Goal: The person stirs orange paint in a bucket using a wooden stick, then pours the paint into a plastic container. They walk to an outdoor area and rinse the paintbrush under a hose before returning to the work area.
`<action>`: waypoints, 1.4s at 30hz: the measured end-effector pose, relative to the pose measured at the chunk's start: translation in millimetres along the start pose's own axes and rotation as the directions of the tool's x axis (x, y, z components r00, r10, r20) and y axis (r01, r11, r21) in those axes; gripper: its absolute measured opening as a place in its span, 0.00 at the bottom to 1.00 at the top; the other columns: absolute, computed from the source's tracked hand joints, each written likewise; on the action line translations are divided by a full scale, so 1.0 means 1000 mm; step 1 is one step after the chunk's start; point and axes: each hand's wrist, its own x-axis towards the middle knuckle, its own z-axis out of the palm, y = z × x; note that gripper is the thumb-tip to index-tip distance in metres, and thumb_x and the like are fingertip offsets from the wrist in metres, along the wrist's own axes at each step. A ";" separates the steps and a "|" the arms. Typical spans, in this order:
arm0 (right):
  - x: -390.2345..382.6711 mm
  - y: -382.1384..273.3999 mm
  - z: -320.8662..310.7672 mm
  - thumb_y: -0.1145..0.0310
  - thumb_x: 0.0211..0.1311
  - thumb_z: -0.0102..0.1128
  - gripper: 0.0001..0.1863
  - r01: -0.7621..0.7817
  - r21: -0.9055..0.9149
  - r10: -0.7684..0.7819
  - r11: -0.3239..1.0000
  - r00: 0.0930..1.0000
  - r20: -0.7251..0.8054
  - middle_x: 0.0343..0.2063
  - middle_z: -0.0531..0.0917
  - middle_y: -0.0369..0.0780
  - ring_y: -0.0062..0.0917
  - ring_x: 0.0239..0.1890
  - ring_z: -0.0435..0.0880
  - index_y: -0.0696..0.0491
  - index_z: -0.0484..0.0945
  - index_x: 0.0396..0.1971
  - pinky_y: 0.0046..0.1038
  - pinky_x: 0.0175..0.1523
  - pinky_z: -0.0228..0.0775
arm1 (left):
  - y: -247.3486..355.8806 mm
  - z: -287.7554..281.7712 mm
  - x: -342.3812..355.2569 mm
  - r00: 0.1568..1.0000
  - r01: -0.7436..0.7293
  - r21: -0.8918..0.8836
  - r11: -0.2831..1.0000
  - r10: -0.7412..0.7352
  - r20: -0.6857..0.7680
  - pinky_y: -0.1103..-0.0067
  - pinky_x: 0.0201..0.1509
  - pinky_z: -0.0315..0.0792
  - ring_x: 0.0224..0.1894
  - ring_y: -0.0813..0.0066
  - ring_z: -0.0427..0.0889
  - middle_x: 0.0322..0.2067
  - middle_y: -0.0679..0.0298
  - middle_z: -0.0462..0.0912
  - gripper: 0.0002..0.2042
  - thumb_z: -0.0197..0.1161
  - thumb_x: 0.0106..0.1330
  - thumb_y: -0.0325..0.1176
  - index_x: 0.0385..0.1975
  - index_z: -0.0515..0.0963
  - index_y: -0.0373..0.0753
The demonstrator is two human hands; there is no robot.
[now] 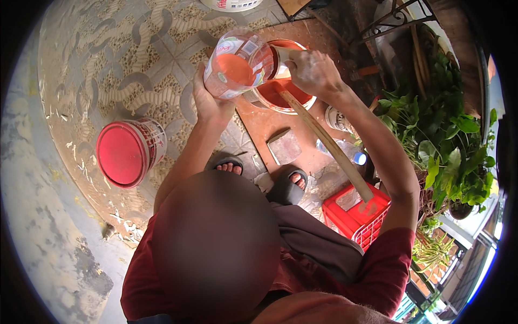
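Observation:
My left hand (213,105) is wrapped around the lower side of a clear plastic tub (264,54), which is tilted and has orange paint (233,69) in it. My right hand (318,74) is closed on a paint-smeared, pale dipper (281,63), held against the tub's right side; its exact shape is partly hidden. Beneath both is a bucket (311,102) with orange paint on its inner wall. A long wooden stick (329,148) stands in that bucket, slanting out toward me below my right forearm.
A red-lidded pail (123,154) stands to the left on patterned tiles. Near my sandaled feet are a flat stone block (284,147) and a plastic bottle (350,154). A red plastic stool (359,216) is at the right, beside leafy plants (448,135). Another white pail (232,4) shows at the far edge.

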 end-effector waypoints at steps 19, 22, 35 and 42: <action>0.004 0.028 0.056 0.64 0.65 0.52 0.13 0.013 0.054 -0.016 0.998 0.998 0.059 0.29 0.83 0.55 0.38 0.37 0.86 0.59 0.78 0.31 0.39 0.38 0.79 | 0.005 -0.002 0.005 1.000 -0.011 0.003 1.000 0.011 -0.023 0.54 0.62 0.69 0.62 0.57 0.71 0.60 0.59 0.72 0.25 0.44 0.73 0.54 0.61 0.69 0.45; 0.009 0.028 0.045 0.64 0.66 0.53 0.13 -0.082 0.342 0.043 0.936 0.992 0.119 0.33 0.81 0.58 0.50 0.36 0.82 0.58 0.80 0.37 0.46 0.39 0.74 | 0.007 -0.001 0.002 1.000 -0.010 -0.003 1.000 0.010 -0.025 0.54 0.62 0.68 0.63 0.57 0.71 0.60 0.60 0.72 0.25 0.44 0.73 0.54 0.61 0.69 0.45; -0.030 0.051 -0.003 0.59 0.70 0.53 0.15 -0.401 0.722 0.130 0.564 0.906 0.402 0.25 0.77 0.33 0.18 0.29 0.76 0.56 0.78 0.31 0.23 0.37 0.70 | 0.008 -0.001 -0.002 1.000 -0.002 -0.011 1.000 0.002 -0.003 0.53 0.64 0.65 0.64 0.56 0.69 0.62 0.59 0.70 0.25 0.45 0.73 0.54 0.62 0.68 0.45; -0.054 0.042 -0.055 0.60 0.69 0.52 0.16 -0.386 0.799 0.162 0.462 0.922 0.352 0.25 0.77 0.35 0.19 0.29 0.76 0.58 0.78 0.31 0.25 0.38 0.69 | 0.003 0.001 -0.003 1.000 -0.010 0.033 0.999 0.009 0.009 0.52 0.66 0.65 0.66 0.54 0.67 0.64 0.57 0.68 0.26 0.46 0.73 0.53 0.65 0.65 0.45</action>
